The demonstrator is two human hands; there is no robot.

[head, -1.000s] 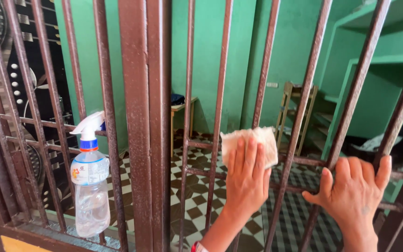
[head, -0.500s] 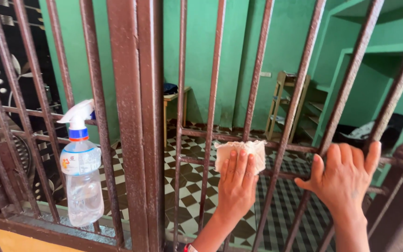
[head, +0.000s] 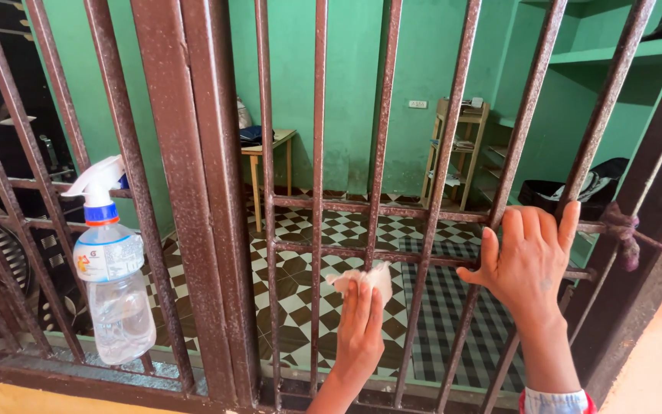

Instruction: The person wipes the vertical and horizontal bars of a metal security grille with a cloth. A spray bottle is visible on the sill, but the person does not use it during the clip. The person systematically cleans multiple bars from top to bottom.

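Observation:
My left hand presses a small white cloth against a vertical bar of a brown metal gate, low down, just under its lower crossbar. My right hand grips the gate's upper crossbar further right, fingers hooked over it. A clear spray bottle with a white trigger and blue collar hangs on the bars at the left, well apart from both hands.
Behind the bars is a green-walled room with a checkered tile floor. A small wooden table stands at the back, a wooden rack beside green shelves. A cord ties the gate to its frame at right.
My left hand has slid the cloth down the bar, from above the crossbars to below them. My right hand keeps its hold on the crossbar. The view has tilted.

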